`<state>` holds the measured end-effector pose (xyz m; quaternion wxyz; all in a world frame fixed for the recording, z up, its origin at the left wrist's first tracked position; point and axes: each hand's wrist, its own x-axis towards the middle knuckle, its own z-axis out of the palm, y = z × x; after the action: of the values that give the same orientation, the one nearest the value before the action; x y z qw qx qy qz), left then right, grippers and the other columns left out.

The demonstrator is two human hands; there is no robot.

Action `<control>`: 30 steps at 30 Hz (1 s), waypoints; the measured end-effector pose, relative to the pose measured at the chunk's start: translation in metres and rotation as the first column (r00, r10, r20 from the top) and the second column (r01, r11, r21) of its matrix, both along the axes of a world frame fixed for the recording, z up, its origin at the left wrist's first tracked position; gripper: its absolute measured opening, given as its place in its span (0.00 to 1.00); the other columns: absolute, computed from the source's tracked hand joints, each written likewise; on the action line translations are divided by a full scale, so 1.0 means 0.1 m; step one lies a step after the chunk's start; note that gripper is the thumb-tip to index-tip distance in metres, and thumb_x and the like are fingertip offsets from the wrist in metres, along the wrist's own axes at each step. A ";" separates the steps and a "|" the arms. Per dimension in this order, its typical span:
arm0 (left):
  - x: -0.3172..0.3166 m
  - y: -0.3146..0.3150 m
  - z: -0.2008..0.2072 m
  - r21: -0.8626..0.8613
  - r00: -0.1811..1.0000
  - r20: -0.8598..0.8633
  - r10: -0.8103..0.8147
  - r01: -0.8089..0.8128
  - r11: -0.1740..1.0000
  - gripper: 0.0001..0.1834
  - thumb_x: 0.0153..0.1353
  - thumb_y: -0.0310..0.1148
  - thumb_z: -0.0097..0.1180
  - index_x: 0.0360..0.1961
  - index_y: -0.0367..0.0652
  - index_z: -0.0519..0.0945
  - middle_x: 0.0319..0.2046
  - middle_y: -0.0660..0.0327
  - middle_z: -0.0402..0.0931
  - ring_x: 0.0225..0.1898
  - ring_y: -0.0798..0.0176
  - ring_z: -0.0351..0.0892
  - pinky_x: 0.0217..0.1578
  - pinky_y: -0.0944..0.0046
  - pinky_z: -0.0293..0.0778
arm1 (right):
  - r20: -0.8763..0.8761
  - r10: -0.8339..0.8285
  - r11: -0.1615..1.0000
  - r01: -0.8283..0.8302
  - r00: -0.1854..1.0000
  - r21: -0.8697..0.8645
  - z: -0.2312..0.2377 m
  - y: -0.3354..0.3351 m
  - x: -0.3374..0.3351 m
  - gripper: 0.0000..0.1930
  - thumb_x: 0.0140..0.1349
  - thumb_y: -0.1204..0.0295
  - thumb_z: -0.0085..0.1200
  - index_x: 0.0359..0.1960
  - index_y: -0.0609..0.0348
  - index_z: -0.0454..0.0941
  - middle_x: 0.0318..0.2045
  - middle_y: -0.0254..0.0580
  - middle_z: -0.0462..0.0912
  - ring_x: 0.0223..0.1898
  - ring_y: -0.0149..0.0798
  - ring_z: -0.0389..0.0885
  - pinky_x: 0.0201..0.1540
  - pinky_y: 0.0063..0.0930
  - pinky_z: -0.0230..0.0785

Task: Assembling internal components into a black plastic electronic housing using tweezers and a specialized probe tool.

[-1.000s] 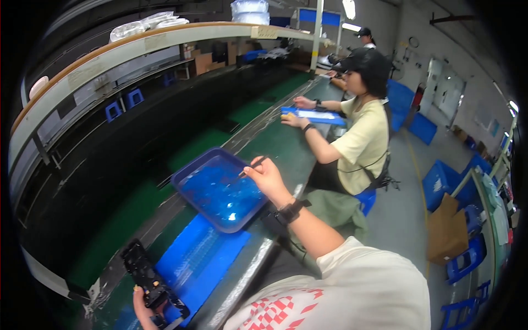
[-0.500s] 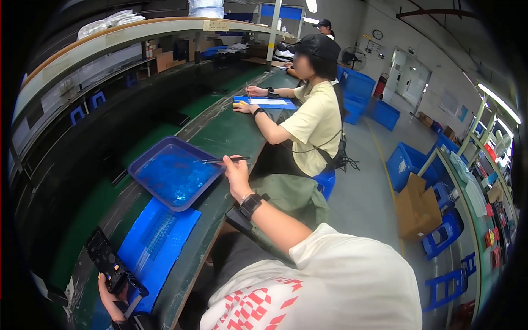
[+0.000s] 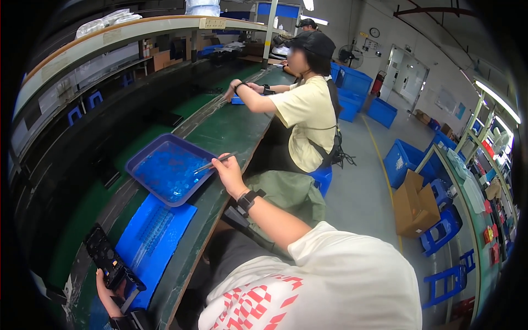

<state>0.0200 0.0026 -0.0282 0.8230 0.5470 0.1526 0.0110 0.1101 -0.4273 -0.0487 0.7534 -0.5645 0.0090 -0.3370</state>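
Observation:
My right hand pinches dark tweezers, whose tip reaches over the right side of a dark blue tray. Many small, shiny, clear-bluish pieces lie spread inside it; whether the tips touch one is too small to tell. At the lower left, my left hand grips a black hinged plastic housing with small parts inside. The housing rests over the left edge of a bright blue board, which carries rows of small pieces and lies just below the tray.
A co-worker in a pale yellow shirt sits further along the green bench, both arms over it. A dark conveyor belt runs along the left. Blue bins, a cardboard box and blue stools stand on the right.
My right hand has shifted slightly left and the tweezers have tilted, tips down into the tray. The co-worker has raised both hands off the blue board on the bench.

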 end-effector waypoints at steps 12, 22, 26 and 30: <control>0.10 0.09 -0.11 -0.054 0.999 -0.017 -0.044 0.044 0.998 0.17 0.52 0.48 0.49 0.39 0.51 0.71 0.30 0.64 0.75 0.29 0.67 0.76 0.26 0.70 0.72 | 0.017 0.046 0.999 -0.046 0.999 -0.010 0.02 0.01 -0.02 0.08 0.55 0.76 0.49 0.33 0.58 0.62 0.24 0.35 0.74 0.23 0.24 0.69 0.26 0.15 0.58; 0.01 -0.03 0.03 0.003 0.998 -0.034 -0.044 0.044 0.999 0.18 0.52 0.48 0.48 0.40 0.49 0.71 0.29 0.65 0.75 0.27 0.67 0.76 0.24 0.72 0.72 | -0.062 0.058 0.998 -0.059 0.996 -0.003 0.11 0.02 -0.12 0.08 0.55 0.77 0.48 0.34 0.61 0.63 0.25 0.38 0.74 0.30 0.29 0.74 0.35 0.19 0.65; -0.11 -0.13 0.20 0.003 0.988 0.002 -0.152 0.152 0.988 0.20 0.52 0.48 0.45 0.42 0.48 0.71 0.30 0.64 0.76 0.27 0.67 0.76 0.24 0.72 0.73 | -0.046 0.070 0.996 -0.068 0.996 0.051 0.07 -0.02 -0.11 0.07 0.55 0.77 0.48 0.34 0.61 0.63 0.26 0.37 0.74 0.30 0.28 0.74 0.35 0.19 0.64; -0.29 -0.23 0.32 0.090 0.957 0.114 -0.269 0.259 0.962 0.28 0.50 0.43 0.45 0.53 0.43 0.61 0.42 0.58 0.71 0.38 0.63 0.74 0.29 0.69 0.75 | -0.037 0.087 0.994 -0.084 0.996 0.076 0.04 0.02 -0.06 0.08 0.55 0.77 0.49 0.34 0.59 0.63 0.27 0.36 0.73 0.30 0.27 0.73 0.34 0.18 0.65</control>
<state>-0.0093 -0.0204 0.0034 0.8040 0.5910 0.0259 -0.0592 0.1042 -0.4254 -0.0449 0.7873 -0.5426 0.0128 -0.2924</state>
